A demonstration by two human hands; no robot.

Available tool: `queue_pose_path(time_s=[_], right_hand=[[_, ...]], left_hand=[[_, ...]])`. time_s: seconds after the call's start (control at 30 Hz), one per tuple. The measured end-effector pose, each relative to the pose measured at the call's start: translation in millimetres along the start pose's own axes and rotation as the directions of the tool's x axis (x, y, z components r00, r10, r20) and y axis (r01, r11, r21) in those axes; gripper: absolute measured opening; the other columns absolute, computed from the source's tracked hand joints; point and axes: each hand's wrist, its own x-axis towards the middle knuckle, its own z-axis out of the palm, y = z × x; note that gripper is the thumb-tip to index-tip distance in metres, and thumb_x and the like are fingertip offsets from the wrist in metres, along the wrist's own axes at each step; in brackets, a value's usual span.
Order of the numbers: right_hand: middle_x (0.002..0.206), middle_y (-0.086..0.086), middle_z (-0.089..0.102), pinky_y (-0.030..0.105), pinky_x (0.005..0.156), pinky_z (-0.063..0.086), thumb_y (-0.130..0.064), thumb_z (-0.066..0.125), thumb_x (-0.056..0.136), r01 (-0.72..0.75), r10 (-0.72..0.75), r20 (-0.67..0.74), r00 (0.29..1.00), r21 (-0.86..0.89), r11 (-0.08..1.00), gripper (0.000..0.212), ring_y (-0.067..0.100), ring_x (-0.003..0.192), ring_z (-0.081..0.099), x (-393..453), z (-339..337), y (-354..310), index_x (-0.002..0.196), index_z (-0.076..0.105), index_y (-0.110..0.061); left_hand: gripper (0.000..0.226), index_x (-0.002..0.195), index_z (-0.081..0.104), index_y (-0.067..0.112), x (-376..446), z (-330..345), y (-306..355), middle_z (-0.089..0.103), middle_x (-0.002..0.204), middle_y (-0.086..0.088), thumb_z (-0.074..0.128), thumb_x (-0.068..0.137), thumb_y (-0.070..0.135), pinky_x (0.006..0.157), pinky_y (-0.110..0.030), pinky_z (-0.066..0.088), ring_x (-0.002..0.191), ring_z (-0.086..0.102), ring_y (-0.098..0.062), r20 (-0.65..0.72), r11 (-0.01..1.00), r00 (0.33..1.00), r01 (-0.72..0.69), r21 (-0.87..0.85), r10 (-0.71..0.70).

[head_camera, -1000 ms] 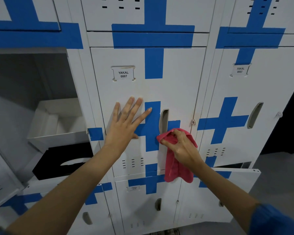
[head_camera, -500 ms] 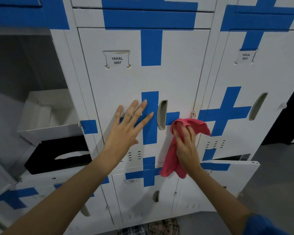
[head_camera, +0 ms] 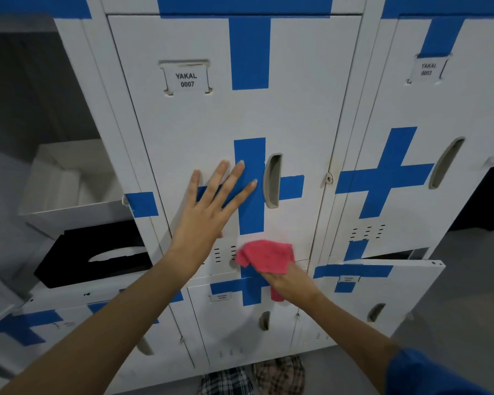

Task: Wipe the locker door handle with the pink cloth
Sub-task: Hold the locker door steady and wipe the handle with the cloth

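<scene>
You can read "YAKAL 0007" on the label card (head_camera: pixel 186 79) of the middle locker door (head_camera: pixel 297 109); the neighbouring labels are blurred.

Left hand (head_camera: pixel 208 206): open, palm forward, four fingers (head_camera: pixel 236 181) spread and angled up to the right, thumb tucked low at the right edge of the palm. Laid flat against the white metal locker door (head_camera: pixel 305 109). Left forearm bare, running from the lower left corner up to the wrist, nearly straight.

Right hand (head_camera: pixel 290 283): lower than the left, back of hand toward the camera, closed around the crumpled pink cloth (head_camera: pixel 267 259), which bunches above the knuckles with a strip showing below the palm. Right forearm bare, entering from the lower right, with a blue sleeve (head_camera: pixel 428 374) at the elbow end. Hands apart, not touching
</scene>
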Motion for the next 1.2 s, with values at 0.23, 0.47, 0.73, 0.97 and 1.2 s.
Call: queue_pose_path(time_s=[0.23, 0.47, 0.73, 0.97, 1.2], right_hand=[[0.113, 0.002, 0.058, 0.028, 0.091, 0.047, -0.029, 0.042, 0.100, 0.055, -0.036, 0.102, 0.994, -0.183, 0.982, 0.025, 0.016, 0.100, 0.057, -17, 8, 33, 0.118, 0.053, -0.015], [0.111, 0.003, 0.061, 0.036, 0.096, 0.049, -0.021, 0.057, 0.094, -0.181, 0.201, 0.142, 0.969, -0.141, 0.973, 0.032, 0.018, 0.100, 0.061, -57, -15, 64, 0.126, 0.051, -0.023], [0.104, -0.002, 0.056, 0.023, 0.085, 0.046, -0.034, 0.056, 0.093, -0.049, 0.068, 0.167, 0.984, -0.114, 0.992, 0.032, 0.015, 0.093, 0.058, -18, -6, 11, 0.121, 0.052, -0.019], [0.120, 0.012, 0.059, 0.038, 0.092, 0.050, -0.014, 0.048, 0.098, -0.032, 0.043, 0.196, 0.980, -0.059, 0.998, 0.026, 0.029, 0.105, 0.059, -3, -15, -1, 0.124, 0.050, -0.009], [0.118, 0.006, 0.059, 0.029, 0.099, 0.043, -0.026, 0.036, 0.103, -0.176, 0.171, 0.133, 0.976, 0.028, 0.984, 0.028, 0.021, 0.108, 0.057, -40, -40, 43, 0.123, 0.052, -0.013]], left_hand=[[0.136, 0.153, -0.015, 0.025, 0, -1, -3, -0.024, 0.159, -0.011, 0.082, 0.062, 0.053, 0.118, -0.058, 0.003, 0.147, -0.017, -0.034, 0.015, 1.000, 1.000, -0.010, -0.005, 0.010], [0.135, 0.153, -0.015, 0.026, 0, -2, -4, -0.023, 0.160, -0.011, 0.081, 0.062, 0.055, 0.117, -0.058, 0.000, 0.147, -0.017, -0.034, 0.016, 1.000, 1.000, -0.013, 0.006, 0.013], [0.124, 0.154, -0.010, 0.023, -1, -4, -8, -0.019, 0.161, -0.012, 0.077, 0.071, 0.050, 0.119, -0.057, 0.012, 0.149, -0.012, -0.033, -0.033, 0.999, 0.999, -0.036, 0.016, 0.036], [0.128, 0.155, -0.004, 0.023, 1, -11, -30, -0.013, 0.161, -0.015, 0.078, 0.063, 0.058, 0.119, -0.059, 0.008, 0.149, -0.010, -0.034, -0.063, 0.995, 0.994, 0.085, -0.054, -0.089], [0.127, 0.156, -0.002, 0.025, 1, -12, -40, -0.012, 0.161, -0.016, 0.078, 0.063, 0.059, 0.119, -0.059, 0.006, 0.148, -0.010, -0.036, -0.065, 0.991, 0.992, 0.102, -0.085, -0.108]])
